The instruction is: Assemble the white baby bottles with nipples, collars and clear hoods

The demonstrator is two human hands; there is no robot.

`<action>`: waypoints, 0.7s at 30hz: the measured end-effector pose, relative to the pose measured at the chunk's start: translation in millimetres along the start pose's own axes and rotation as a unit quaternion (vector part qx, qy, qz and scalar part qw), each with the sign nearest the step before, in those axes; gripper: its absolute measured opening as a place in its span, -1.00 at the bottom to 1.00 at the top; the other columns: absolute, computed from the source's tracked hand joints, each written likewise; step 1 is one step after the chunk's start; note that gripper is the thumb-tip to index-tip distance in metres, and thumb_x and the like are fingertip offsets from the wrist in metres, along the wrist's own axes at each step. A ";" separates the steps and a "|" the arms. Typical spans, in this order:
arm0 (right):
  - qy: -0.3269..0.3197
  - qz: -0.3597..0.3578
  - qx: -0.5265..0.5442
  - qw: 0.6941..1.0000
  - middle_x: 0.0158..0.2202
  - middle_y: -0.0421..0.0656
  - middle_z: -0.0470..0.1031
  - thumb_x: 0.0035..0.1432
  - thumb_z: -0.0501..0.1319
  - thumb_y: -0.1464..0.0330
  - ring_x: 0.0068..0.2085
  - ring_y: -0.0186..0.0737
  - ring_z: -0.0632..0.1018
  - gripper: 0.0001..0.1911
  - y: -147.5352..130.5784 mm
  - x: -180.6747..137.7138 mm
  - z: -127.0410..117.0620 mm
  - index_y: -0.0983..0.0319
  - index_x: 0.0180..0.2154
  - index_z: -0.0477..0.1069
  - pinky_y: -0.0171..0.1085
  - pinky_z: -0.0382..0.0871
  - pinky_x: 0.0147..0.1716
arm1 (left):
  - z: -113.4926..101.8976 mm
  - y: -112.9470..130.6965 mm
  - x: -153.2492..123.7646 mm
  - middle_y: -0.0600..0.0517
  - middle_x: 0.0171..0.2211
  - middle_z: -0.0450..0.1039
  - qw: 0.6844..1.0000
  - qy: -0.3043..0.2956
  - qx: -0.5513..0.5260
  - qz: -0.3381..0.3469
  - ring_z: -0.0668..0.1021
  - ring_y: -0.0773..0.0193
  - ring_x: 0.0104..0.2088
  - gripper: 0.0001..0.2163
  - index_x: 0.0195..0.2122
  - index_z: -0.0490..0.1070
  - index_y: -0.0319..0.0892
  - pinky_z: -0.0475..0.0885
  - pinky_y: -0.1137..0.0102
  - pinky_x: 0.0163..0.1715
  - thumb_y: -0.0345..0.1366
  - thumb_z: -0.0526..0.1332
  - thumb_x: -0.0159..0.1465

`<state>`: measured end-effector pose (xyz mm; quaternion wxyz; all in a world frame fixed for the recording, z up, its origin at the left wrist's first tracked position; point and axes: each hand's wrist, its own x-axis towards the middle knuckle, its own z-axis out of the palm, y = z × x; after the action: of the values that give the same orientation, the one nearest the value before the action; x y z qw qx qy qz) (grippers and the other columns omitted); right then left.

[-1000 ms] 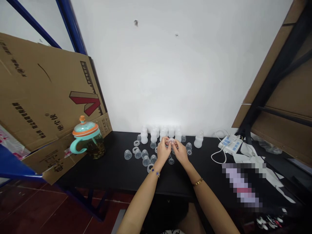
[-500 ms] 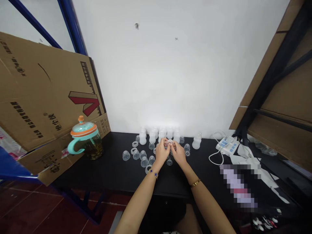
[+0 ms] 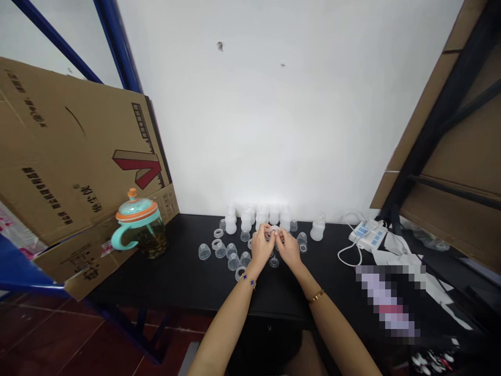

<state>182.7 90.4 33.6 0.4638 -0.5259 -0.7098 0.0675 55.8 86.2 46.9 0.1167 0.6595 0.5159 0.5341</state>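
A whitish bottle collar ring [image 3: 274, 228] is pinched between the fingertips of my left hand [image 3: 262, 246] and my right hand [image 3: 287, 247], above the black table. Whether a nipple sits inside the ring is too small to tell. Just below my hands lies a clear bottle nipple [image 3: 274, 262] on its flange. Left of my left hand, clear domed caps [image 3: 234, 261] and loose collar rings [image 3: 218, 233] are scattered. White baby bottles [image 3: 230, 221] stand in a group behind my hands, partly hidden. Another bottle [image 3: 318, 227] with a clear dome stands apart on the right.
A glass pitcher [image 3: 151, 235] with a turquoise handle stands at the left, by a large cardboard box [image 3: 78, 156]. On the right lie a white power strip [image 3: 368, 235] with its cable and white paper strips [image 3: 399, 258]. A white wall [image 3: 297, 130] closes the back.
The whole view has shifted slightly. Both my hands stay together on the collar ring, with only small finger movement.
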 end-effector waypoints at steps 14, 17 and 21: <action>0.015 0.002 -0.008 1.000 -0.34 -0.12 0.58 0.39 -0.02 0.15 -0.33 -0.15 0.56 -0.63 -1.8 -0.8 1.5 0.20 -0.15 0.46 -0.30 0.25 -0.35 | 0.7 -1.4 1.1 0.09 -0.44 0.49 1.000 0.007 -0.007 -0.013 0.50 0.24 -0.40 -0.86 -0.13 0.40 -0.12 0.30 0.41 -0.32 -0.29 0.20 0.30; 0.016 0.002 -0.012 1.000 -0.34 -0.12 0.58 0.39 -0.02 0.15 -0.33 -0.15 0.56 -0.63 -2.0 -0.7 1.4 0.20 -0.15 0.47 -0.30 0.25 -0.36 | 0.3 -0.9 1.4 0.10 -0.44 0.49 1.000 0.006 -0.012 -0.018 0.49 0.25 -0.42 -0.85 -0.12 0.41 -0.12 0.29 0.42 -0.34 -0.29 0.20 0.29; 0.015 0.006 -0.015 1.000 -0.34 -0.12 0.58 0.39 -0.02 0.15 -0.34 -0.15 0.56 -0.64 -2.6 -0.9 1.6 0.19 -0.16 0.46 -0.30 0.24 -0.36 | -0.9 0.6 1.3 0.09 -0.42 0.52 1.000 0.004 -0.013 -0.019 0.48 0.26 -0.44 -0.85 -0.12 0.41 -0.11 0.28 0.42 -0.35 -0.28 0.20 0.29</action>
<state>179.7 89.1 33.7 0.4656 -0.5382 -0.7007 0.0518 55.3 86.6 48.4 0.1331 0.6459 0.5221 0.5408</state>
